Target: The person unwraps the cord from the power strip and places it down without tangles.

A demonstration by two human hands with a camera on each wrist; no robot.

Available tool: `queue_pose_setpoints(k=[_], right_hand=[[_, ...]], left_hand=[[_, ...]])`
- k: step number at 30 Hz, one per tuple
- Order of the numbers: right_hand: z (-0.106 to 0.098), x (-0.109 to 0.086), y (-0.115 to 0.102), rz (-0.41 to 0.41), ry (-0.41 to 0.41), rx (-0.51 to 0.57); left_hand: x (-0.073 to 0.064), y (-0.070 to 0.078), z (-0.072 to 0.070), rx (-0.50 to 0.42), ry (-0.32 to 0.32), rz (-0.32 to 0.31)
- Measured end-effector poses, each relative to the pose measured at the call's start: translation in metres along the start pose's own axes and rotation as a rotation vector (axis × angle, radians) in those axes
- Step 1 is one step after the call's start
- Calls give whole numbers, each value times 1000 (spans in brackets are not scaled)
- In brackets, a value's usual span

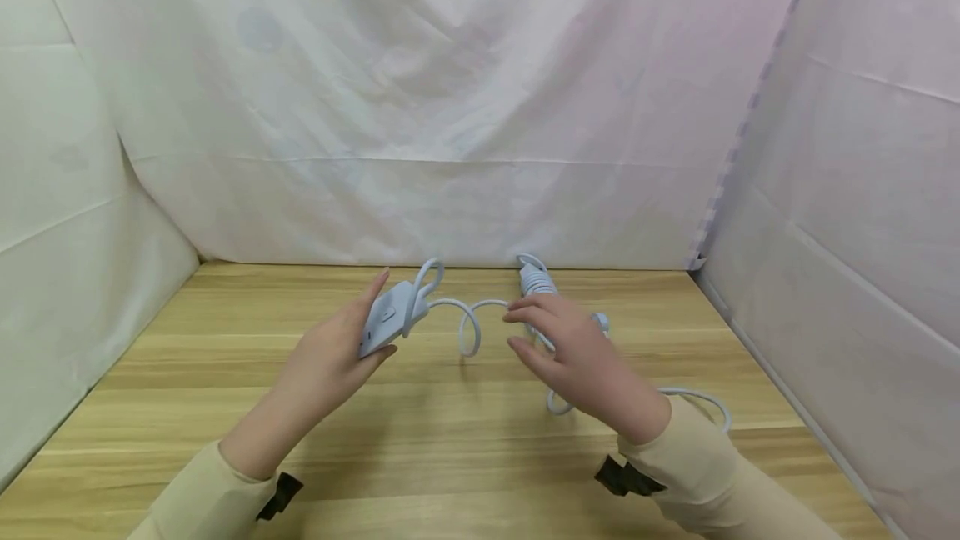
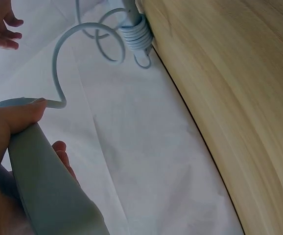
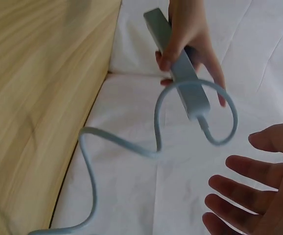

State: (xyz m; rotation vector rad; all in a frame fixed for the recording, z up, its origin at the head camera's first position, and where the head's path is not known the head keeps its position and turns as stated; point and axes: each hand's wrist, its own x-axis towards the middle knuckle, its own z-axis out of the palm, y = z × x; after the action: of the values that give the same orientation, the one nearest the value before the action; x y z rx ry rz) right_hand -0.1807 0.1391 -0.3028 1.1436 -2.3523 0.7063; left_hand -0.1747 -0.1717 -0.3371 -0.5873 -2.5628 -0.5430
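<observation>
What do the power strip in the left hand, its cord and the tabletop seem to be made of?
Power strip: probably hard plastic, matte; its edges are crisp and its sides even.
Cord: flexible, bending in loops; perhaps a rubbery or plastic sheath.
Tabletop: streaked grain suggests wood, though a printed laminate could look the same.

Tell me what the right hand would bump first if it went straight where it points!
Probably the cord, just ahead of the right hand in the head view, though depth is unclear.
</observation>
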Motion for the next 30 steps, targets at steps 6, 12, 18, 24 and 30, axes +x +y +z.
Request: queue_pose_setpoints(k=[6, 12, 18, 24, 30], right_hand=[[16, 2, -14, 35, -93, 22], [28, 7, -22, 179, -232, 41], [34, 8, -16, 203, -357, -61], [33, 2, -7, 108, -363, -127], [31, -12, -3, 80, -399, -164]], left_hand=[[5, 7, -1, 4, 30, 11], [11, 14, -2, -7, 47, 24], [13, 18, -7, -14, 68, 56], [14, 21, -15, 8, 36, 41], [12, 11, -18, 48, 53, 66]])
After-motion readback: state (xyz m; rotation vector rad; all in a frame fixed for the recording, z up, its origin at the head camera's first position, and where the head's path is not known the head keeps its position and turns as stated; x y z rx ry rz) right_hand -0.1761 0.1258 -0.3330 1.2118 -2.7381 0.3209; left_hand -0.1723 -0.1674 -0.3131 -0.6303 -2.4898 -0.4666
